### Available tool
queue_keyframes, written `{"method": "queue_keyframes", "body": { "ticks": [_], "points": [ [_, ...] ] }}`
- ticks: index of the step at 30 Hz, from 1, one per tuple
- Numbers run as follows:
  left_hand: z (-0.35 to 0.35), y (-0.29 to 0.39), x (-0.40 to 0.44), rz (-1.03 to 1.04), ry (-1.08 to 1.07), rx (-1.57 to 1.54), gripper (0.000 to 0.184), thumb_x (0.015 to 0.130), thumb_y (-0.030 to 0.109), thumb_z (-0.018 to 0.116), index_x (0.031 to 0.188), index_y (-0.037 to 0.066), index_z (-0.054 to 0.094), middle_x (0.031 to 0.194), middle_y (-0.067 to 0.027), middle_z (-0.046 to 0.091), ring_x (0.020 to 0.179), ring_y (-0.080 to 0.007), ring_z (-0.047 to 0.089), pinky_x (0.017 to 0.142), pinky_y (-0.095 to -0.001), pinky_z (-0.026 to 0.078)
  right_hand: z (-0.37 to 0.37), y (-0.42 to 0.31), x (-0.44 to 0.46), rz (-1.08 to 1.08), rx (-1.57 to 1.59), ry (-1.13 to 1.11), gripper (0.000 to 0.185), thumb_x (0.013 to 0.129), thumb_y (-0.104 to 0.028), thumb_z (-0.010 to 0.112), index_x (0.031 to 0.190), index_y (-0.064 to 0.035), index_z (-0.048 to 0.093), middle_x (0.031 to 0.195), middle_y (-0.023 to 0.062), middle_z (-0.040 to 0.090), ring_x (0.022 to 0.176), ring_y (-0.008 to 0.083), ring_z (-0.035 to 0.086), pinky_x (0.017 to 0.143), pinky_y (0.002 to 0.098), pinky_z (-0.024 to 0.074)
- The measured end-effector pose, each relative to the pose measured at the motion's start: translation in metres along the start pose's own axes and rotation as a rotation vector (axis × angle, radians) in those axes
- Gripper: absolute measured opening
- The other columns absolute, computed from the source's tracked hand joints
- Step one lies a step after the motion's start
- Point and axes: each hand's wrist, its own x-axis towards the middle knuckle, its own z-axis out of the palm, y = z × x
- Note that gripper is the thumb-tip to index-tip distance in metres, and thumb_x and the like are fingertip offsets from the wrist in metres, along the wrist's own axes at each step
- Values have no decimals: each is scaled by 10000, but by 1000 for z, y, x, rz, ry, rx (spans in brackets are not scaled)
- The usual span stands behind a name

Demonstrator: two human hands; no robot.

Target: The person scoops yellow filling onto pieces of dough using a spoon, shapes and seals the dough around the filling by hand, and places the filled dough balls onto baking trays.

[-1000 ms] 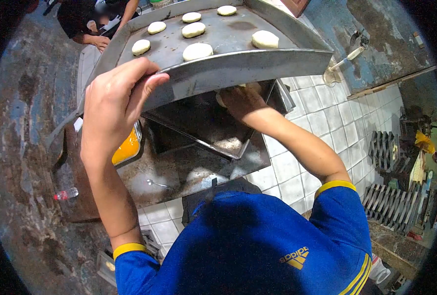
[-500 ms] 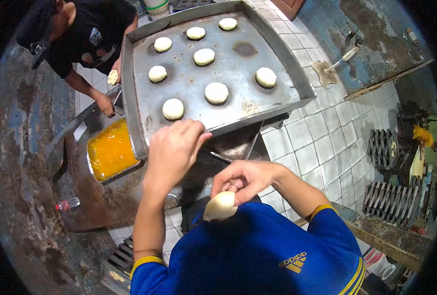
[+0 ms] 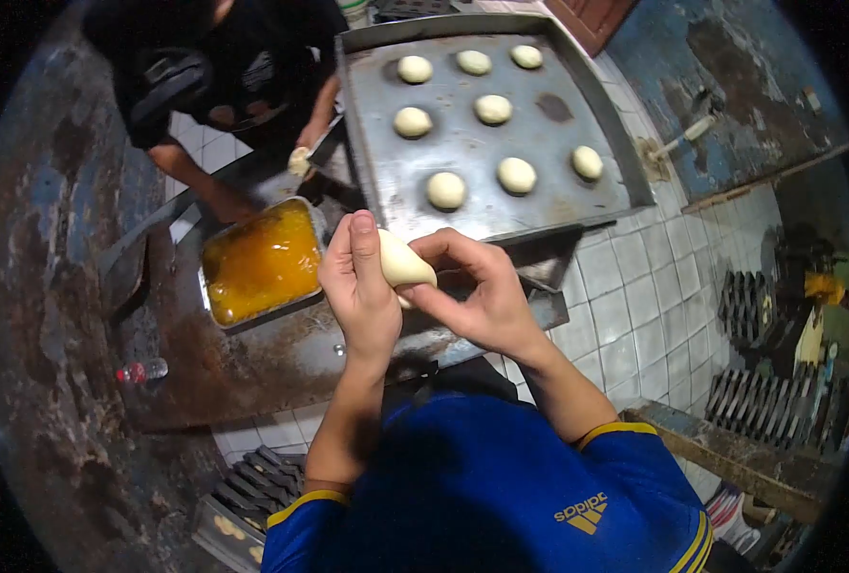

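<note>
Eight dough balls (image 3: 493, 109) lie on the baking tray (image 3: 396, 167), a liquid-filled pan (image 3: 276, 310) to its left, a plastic bottle (image 3: 144, 371) farther left.

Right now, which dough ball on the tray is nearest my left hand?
The dough ball at the near row's left end on the tray is closest to your left hand; the other seven sit farther right or farther back.

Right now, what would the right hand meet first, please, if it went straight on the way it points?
Most likely the pale dough piece, which the right hand already appears to touch; beyond it seems to come the left hand, though depth is unclear in this single view.
</note>
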Motion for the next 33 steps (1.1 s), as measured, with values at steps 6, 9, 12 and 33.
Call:
{"method": "queue_keyframes", "body": {
  "ticks": [6, 9, 12, 33],
  "points": [
    [-90, 9, 10, 221, 69, 108, 444, 1152, 376, 514, 832, 72, 560, 736, 47, 507, 704, -44, 483, 615, -250, 376, 115, -1, 32, 19, 133, 128, 269, 937, -209, 834, 992, 9, 686, 866, 58, 719, 844, 93, 654, 749, 277, 520],
    [-137, 23, 23, -103, -21, -381, 451, 1154, 479, 452, 910, 117, 565, 874, 10, 608, 775, -65, 553, 685, -235, 441, 167, 6, 52, -13, 291, 167, 210, 991, -187, 787, 968, 3, 698, 870, 20, 728, 817, 48, 633, 712, 231, 498],
    [-177, 29, 24, -214, -15, -694, 405, 1124, 423, 567, 866, 110, 565, 814, 44, 576, 759, -36, 519, 697, -203, 417, 201, 6, 65, 13, 449, 96, 200, 1011, -183, 769, 979, 4, 706, 888, 26, 745, 808, 46, 639, 699, 229, 501],
    [-425, -110, -68, -416, 66, 230, 670, 821, 20, 852, 1402, 3, 519, 1282, -137, 677, 1182, -237, 668, 1012, -383, 560, 275, 263, -18, 504, -1017, -498, 564, 979, -545, 697, 1021, 15, 748, 1068, 257, 739, 982, 498, 727, 810, 550, 604]
  ]
}}
